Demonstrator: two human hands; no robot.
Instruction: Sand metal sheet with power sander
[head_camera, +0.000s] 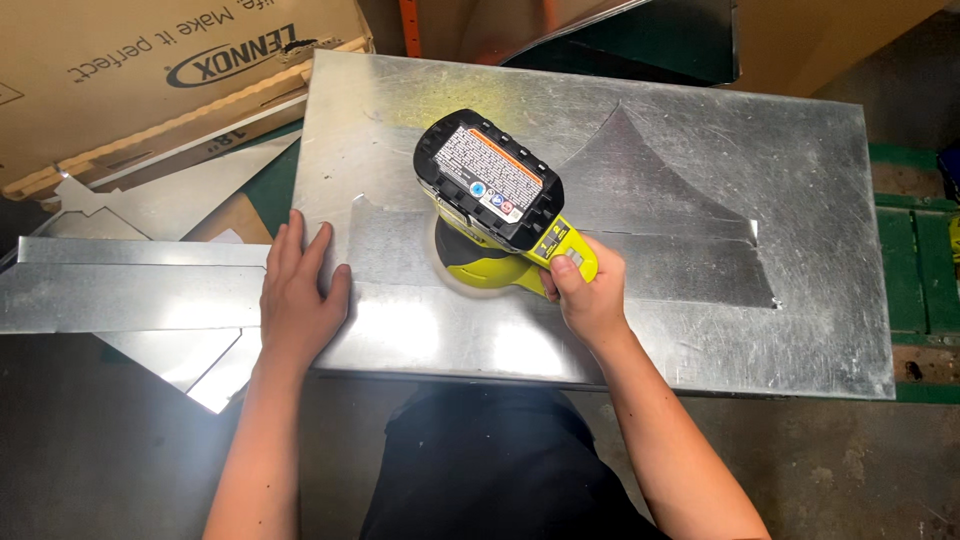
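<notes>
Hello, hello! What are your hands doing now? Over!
Right hand gripping yellow-green sander, pad down on metal sheet. Left hand flat on sheet's left edge. Nothing blocking the sander.

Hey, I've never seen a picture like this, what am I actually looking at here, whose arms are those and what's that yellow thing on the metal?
There is one picture, taken by a camera worn on a person's head and looking down, so the two bare arms belong to the wearer. No robot is involved.

The right hand grips a yellow-green and black cordless power tool by its handle. The tool has a large black battery pack on top and a round pad underneath, which rests on a big galvanized metal sheet. It looks like a sander or polisher.

The left hand lies flat, fingers spread, on the sheet's left edge and holds nothing.

To the left lie thinner metal strips and offcuts, with a cardboard box behind them. Green surfaces show at the right, and concrete floor below.
</notes>
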